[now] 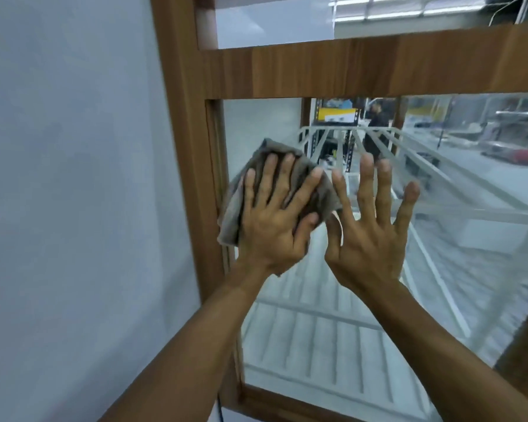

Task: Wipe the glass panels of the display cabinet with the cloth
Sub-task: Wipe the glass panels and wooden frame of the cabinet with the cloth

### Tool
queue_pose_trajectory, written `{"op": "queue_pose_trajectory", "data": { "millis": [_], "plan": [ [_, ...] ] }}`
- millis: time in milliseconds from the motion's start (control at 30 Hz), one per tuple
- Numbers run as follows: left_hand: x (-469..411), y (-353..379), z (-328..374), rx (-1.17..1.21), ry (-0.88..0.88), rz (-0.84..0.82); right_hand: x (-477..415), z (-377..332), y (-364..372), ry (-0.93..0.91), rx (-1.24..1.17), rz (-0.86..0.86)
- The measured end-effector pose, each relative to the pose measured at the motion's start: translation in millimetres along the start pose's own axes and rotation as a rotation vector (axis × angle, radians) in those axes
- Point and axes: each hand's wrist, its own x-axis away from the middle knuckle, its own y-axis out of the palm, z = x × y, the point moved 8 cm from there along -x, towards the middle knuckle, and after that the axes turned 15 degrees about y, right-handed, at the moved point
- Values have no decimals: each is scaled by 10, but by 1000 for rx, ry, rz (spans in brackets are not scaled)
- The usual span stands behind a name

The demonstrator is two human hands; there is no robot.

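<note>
Presses a crumpled grey cloth (pixel 233 214) flat against the lower glass panel (pixel 317 345) with the straight, spread fingers of the left hand (pixel 272 229), close to the panel's left edge, just beside the cabinet's wooden upright (pixel 192 147). Holds the right hand (pixel 369 239) open just right of it, thumb near the cloth's lower right corner. Faces a wooden cross rail (pixel 348 68) along the panel's top edge, with a white wall (pixel 73 178) left of the upright.

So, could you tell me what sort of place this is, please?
Probably a shop or storeroom, though I can't be sure: a wood-framed cabinet with glass panels, a white slatted shelf inside it, and metal racking visible through the glass.
</note>
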Motion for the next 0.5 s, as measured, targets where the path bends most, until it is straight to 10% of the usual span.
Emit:
{"op": "queue_pose_trajectory", "data": {
  "millis": [167,367,500],
  "plan": [
    [344,42,11,3,-476,114,42,149,-71,30,-48,-11],
    [-106,147,527,60,15,56,163,673,-191,14,52,13],
    [44,87,175,-19,-456,169,188,882,-259,89,43,46]
  ]
}}
